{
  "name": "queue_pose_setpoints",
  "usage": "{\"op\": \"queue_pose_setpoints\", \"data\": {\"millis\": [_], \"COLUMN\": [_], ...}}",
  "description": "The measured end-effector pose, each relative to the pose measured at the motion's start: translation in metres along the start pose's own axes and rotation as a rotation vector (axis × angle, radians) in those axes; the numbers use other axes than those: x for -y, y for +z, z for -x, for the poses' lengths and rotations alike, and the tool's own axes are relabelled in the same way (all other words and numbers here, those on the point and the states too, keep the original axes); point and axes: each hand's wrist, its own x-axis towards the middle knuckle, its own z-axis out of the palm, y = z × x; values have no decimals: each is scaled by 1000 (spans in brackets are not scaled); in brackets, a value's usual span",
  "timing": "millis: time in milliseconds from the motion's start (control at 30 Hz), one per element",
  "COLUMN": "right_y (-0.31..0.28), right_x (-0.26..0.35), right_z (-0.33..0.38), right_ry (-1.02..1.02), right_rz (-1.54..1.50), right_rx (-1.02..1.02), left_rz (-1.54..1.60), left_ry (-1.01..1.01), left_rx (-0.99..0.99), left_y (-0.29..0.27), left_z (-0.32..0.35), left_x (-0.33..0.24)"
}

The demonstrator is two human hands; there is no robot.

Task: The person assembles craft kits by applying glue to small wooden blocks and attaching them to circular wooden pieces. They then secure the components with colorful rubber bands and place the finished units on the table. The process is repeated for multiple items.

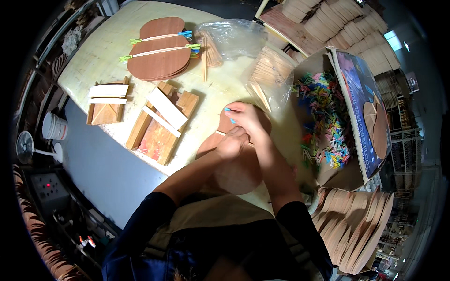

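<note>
A: How is the scene lit?

B: The counter is brightly and evenly lit from above; mild glare is seen on the clear plastic bag toward twelve o'clock. A pale window glow is caught at two o'clock.

A: And the shadows?

B: Soft ones are cast beneath the hands and under the stacked wood. The floor at eight o'clock is left dim.

A: Any distortion?

B: Straight edges are bent toward the rim, and the corners are blacked out. Detail is softened at the edges.

Reddish-brown wood plate, blue clip — box of seemingly multicoloured clips.
</note>
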Motion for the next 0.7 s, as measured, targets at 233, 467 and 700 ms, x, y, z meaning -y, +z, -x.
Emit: {"op": "queue_pose_setpoints", "data": {"millis": [233,467,700], "right_y": [46,-18,-153], "right_x": [8,2,-192], "right_z": [-21,10,144], "right_ry": [393,-210,205], "right_rz": [273,190,1173], "right_rx": [487,147,-1132], "left_rz": [744,24,-11], "left_ry": [-396,38,61], "left_rx": [-149,-43,-9], "left_y": [25,-13,-8], "left_z": [8,-6,-4], "left_x": [2,-11,-4]}}
